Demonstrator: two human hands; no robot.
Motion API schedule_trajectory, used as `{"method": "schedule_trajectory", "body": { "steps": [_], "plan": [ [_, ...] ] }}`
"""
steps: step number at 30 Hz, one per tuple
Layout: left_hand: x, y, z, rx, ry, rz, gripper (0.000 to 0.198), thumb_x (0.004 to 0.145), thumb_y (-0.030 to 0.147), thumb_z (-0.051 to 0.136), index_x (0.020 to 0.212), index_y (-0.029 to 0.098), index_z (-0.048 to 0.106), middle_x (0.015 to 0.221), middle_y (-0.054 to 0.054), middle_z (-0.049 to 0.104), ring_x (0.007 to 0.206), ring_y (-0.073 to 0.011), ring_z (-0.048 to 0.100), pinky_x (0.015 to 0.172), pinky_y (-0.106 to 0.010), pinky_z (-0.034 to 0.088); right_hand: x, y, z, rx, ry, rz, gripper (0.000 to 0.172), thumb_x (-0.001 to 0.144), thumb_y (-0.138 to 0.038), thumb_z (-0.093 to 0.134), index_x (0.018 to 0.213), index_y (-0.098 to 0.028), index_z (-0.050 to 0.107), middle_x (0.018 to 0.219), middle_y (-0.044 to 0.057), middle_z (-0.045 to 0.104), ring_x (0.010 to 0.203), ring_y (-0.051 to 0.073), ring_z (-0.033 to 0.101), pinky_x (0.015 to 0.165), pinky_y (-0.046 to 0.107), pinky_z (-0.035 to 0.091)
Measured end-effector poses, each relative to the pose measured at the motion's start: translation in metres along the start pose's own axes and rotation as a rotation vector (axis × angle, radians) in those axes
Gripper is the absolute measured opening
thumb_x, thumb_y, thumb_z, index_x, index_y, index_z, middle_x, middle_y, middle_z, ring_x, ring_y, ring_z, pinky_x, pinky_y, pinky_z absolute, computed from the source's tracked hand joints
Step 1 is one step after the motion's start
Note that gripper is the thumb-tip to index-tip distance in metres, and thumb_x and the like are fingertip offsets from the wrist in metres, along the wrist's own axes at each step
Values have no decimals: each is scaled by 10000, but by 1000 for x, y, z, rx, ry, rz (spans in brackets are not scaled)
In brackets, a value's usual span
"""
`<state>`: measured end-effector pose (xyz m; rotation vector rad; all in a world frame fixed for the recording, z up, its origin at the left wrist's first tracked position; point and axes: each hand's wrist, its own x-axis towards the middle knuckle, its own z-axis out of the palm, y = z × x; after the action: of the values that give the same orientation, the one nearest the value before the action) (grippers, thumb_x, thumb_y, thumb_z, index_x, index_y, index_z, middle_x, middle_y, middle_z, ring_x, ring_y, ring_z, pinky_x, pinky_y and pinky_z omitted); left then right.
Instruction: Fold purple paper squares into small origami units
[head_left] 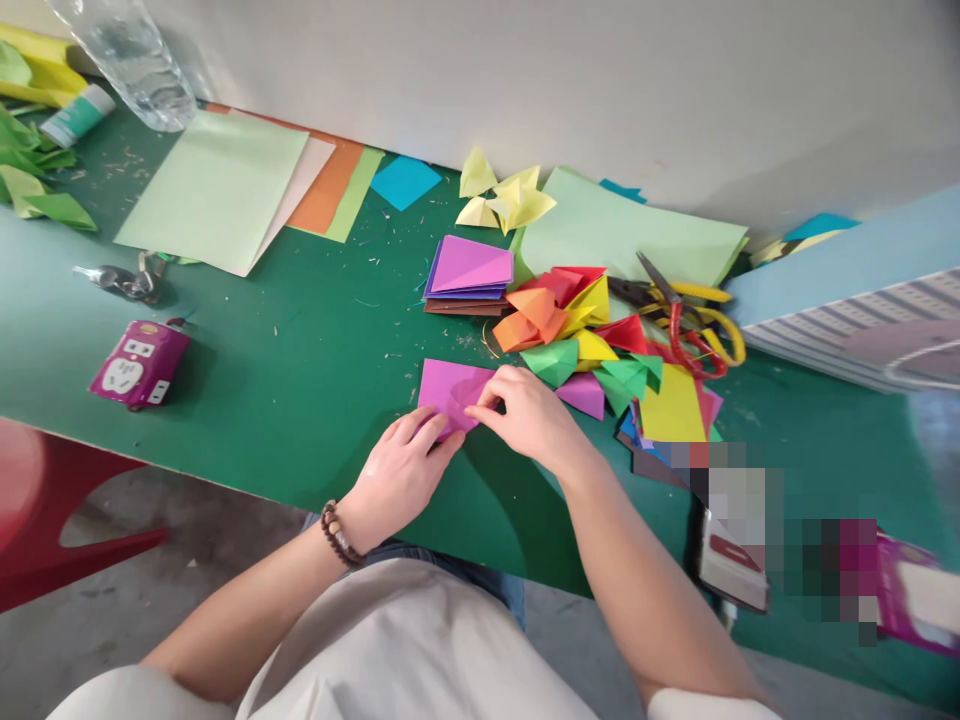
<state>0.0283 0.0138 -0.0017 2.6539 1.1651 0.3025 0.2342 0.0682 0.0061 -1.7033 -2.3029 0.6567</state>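
A square of purple paper (442,385) lies on the green table in front of me, its near right part folded over. My left hand (409,465) holds down the paper's near edge with its fingertips. At the right side, my right hand (517,410) pinches the folded part between thumb and fingers. Just beyond is a stack of coloured paper squares (472,265), purple on top. Folded paper pieces in orange (532,318), red, yellow and green (551,362) are heaped to the right of my right hand.
Scissors (679,325) with red and yellow handles lie on the right heap. A purple drink carton (141,362) stands left. Large pale green sheets (217,185), a plastic bottle (135,60) and a glue stick (77,115) are at the back left. A red stool (45,500) stands below.
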Motion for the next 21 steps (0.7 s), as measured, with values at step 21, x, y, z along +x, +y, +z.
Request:
{"method": "schedule_trajectory", "body": {
  "steps": [21],
  "plan": [
    [31, -32, -23, 81, -90, 172, 373, 984, 340, 423, 1298, 145, 473, 1175, -119, 628, 1105, -240, 516, 874, -365, 393, -2, -4, -2, -190, 23, -81, 160, 859, -291, 646, 726, -208, 610, 794, 50, 589, 774, 218, 560, 678, 338, 405]
  ]
}}
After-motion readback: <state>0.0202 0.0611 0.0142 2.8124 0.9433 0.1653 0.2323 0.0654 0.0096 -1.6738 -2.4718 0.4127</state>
